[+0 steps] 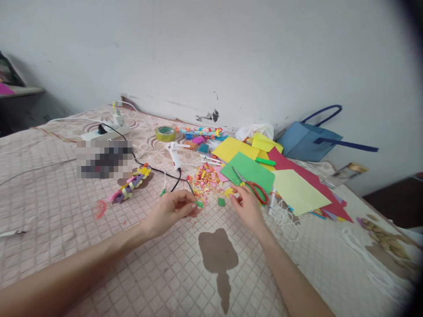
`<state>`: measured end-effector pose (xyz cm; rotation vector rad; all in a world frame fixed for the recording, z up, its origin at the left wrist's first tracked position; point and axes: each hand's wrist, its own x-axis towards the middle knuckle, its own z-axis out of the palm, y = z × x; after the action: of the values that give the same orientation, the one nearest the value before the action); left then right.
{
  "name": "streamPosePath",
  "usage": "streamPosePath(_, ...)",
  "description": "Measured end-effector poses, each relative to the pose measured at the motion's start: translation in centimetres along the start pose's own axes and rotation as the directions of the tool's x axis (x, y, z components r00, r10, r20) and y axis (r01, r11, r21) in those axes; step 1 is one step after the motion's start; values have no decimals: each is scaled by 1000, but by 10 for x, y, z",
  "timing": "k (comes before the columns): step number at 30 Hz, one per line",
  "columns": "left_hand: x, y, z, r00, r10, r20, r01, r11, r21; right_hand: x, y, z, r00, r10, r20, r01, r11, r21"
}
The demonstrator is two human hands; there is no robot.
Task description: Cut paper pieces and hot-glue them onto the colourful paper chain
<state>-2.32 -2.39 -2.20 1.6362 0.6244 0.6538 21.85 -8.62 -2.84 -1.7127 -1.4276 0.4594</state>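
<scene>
My left hand (172, 211) pinches a small green paper piece (199, 204) between thumb and fingertips, just above the table. My right hand (247, 206) has its thumb and index finger slightly apart beside a small yellow piece (228, 192); whether they touch it is unclear. Between the hands a small green square (221, 202) lies on the cloth. Red-handled scissors (258, 192) rest partly behind my right hand, across a green sheet (253, 169). Past my left fingers is a heap of colourful paper scraps (207, 177).
A white glue gun (173, 156) with a black cord stands behind the scraps. A decorated stick (132, 185) lies left, near a power strip (105, 133). Tape (165, 133), a red sheet (297, 176), white string (284, 218) and a blue bag (309, 141) lie around. A wall borders the back.
</scene>
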Motion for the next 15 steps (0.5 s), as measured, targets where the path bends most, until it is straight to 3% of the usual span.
streamPosePath(2,-1,0,1,990,144,-2,-143,982,126,-7,-11,6,999,-4,35,1,996,92)
streamPosePath(3,-1,0,1,974,225,8,-222,954,204,-11,-17,11,992,6,127,-31,980,196)
streamPosePath(5,-2,1,1,927,371,52,-368,874,318,-21,-30,23,930,22,366,-191,881,432)
streamPosePath(7,-2,1,1,883,457,106,-462,810,362,-29,-38,35,879,29,477,-327,764,556)
streamPosePath(10,-2,-1,1,871,471,141,-486,783,389,-35,-43,44,878,63,474,-383,686,618)
streamPosePath(15,-3,-4,3,882,456,117,-464,800,381,-36,-41,44,887,93,453,-389,679,623)
